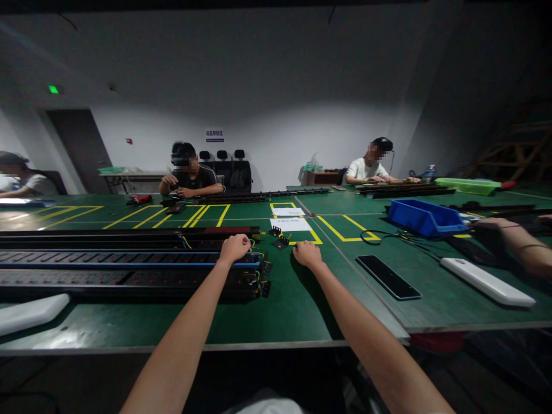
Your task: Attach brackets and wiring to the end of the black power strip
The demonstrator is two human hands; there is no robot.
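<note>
Long black power strips (172,279) with rows of sockets and small red marks lie side by side at the left, loose wires at their right ends. My left hand (235,248) rests over the right end of the rear strips, its fingers curled in; what is between them is hidden. Just to the right, my right hand (307,253) is low over the green table, fingers bent and pressed together, the fingertips hidden. Between my hands lie small black end brackets (280,242), apart from both. More black end pieces (266,279) hang at the near strips' wired ends.
White paper sheets (291,224) and yellow tape lie beyond my hands. At right are a tablet-like black device (388,277), a white power bank-shaped block (487,282), a blue bin (425,217), cables and another person's arm (517,238). Co-workers sit across the table.
</note>
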